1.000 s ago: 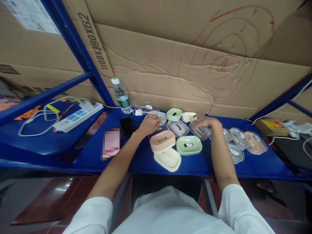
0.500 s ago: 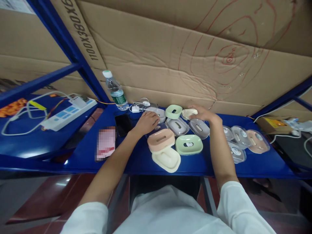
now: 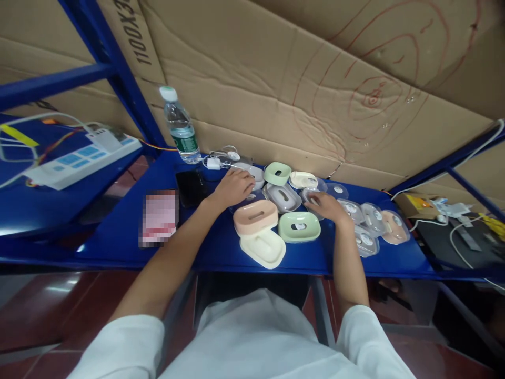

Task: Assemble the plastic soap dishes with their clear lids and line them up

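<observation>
Left end of counter (image 3: 221, 242): a pinkish slab (image 3: 160, 216), blurred out, toward the front edge; black phone (image 3: 191, 188) just beside it. Bottle (image 3: 183, 131) upright at the back edge, charger (image 3: 213, 163) near its foot.

Left hand (image 3: 235, 186), palm down, fingers close together, over the near side of the rear grey dish (image 3: 259, 178). Whether it grips, I can't tell from here.

Toward the front edge, peach box (image 3: 255, 216) overlapping cream tray (image 3: 262, 248). Green box (image 3: 278, 173) at the back, middle grey dish (image 3: 283, 197) before it, green dish (image 3: 300, 227) nearer the front edge. Cream dish (image 3: 302, 179) by the back edge.

Right hand (image 3: 324, 205) low, fingers bent down onto the right grey dish (image 3: 307, 199), between cream dish and green dish. Grip hidden; can't say if closed.

Judging by look: moulded plastic, light, stiff, glossy enough to slide under dry fingertips. Best hold: across the oval's rim, thumb opposite fingers. Clear cover (image 3: 337, 190), behind the right hand, looks thin; I'd pinch its edge gently, lest it flex or crack.

Right end: covered dishes (image 3: 371, 218) clustered, covered peach dish (image 3: 395, 227) outermost.
</observation>
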### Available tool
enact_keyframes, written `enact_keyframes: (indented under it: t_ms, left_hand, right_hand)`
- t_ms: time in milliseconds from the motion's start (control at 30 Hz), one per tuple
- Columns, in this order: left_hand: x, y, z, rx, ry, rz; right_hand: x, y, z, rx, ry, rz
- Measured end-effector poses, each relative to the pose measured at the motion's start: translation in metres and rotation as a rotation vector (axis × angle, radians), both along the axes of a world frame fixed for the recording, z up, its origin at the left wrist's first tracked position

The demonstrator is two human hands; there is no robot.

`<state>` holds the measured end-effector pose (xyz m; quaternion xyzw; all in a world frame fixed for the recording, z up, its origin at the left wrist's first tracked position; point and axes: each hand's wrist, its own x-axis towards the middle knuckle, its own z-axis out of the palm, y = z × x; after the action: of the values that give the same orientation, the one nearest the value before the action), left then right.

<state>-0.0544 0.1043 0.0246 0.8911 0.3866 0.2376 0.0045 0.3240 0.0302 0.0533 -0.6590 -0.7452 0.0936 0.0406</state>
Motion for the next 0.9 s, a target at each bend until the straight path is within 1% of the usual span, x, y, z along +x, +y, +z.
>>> enact_keyframes:
  t_ms: [100,167,200,267,333,367,400,433,467,500,567,667,733,800,900]
  left_hand:
    - [-0.001,0.002,0.002,-0.01,0.019,0.005]
    - [-0.001,-0.002,0.01,-0.002,0.032,0.024]
    - [-0.001,-0.007,0.016,0.015,0.032,0.035]
    - [0.002,-0.027,0.032,0.075,0.012,0.041]
    - [0.009,-0.061,0.047,0.151,-0.036,-0.003]
    - [0.013,-0.081,0.051,0.183,-0.058,-0.047]
    - [0.019,-0.102,0.052,0.193,-0.045,-0.134]
    - [0.024,-0.121,0.05,0.19,-0.009,-0.24]
    - [0.029,-0.138,0.045,0.176,0.031,-0.307]
    - [0.034,-0.152,0.038,0.159,0.082,-0.344]
    - [0.041,-0.168,0.019,0.145,0.16,-0.369]
    - [0.043,-0.171,-0.008,0.176,0.205,-0.346]
    - [0.042,-0.168,-0.02,0.198,0.192,-0.365]
    - [0.042,-0.166,-0.027,0.199,0.166,-0.414]
    - [0.05,-0.161,-0.032,0.172,0.145,-0.482]
  right_hand:
    - [0.001,0.003,-0.009,0.061,0.042,0.012]
    - [0.004,0.0,-0.012,0.093,0.086,0.024]
    - [0.005,-0.003,-0.012,0.105,0.11,0.029]
    - [0.007,-0.008,-0.01,0.126,0.153,0.032]
    - [0.008,-0.011,-0.006,0.152,0.183,0.025]
    - [0.008,-0.011,-0.004,0.168,0.192,0.018]
    - [0.008,-0.011,-0.003,0.184,0.197,0.008]
    - [0.007,-0.011,-0.002,0.2,0.2,-0.002]
    - [0.007,-0.011,-0.001,0.213,0.202,-0.011]
    - [0.006,-0.01,-0.002,0.222,0.205,-0.016]
    - [0.004,-0.01,-0.004,0.227,0.215,-0.004]
    - [0.001,-0.01,-0.01,0.229,0.234,0.036]
    - [0.0,-0.01,-0.012,0.257,0.244,0.038]
    - [-0.001,-0.008,-0.01,0.306,0.253,0.023]
    - [-0.006,0.0,-0.002,0.366,0.265,0.041]
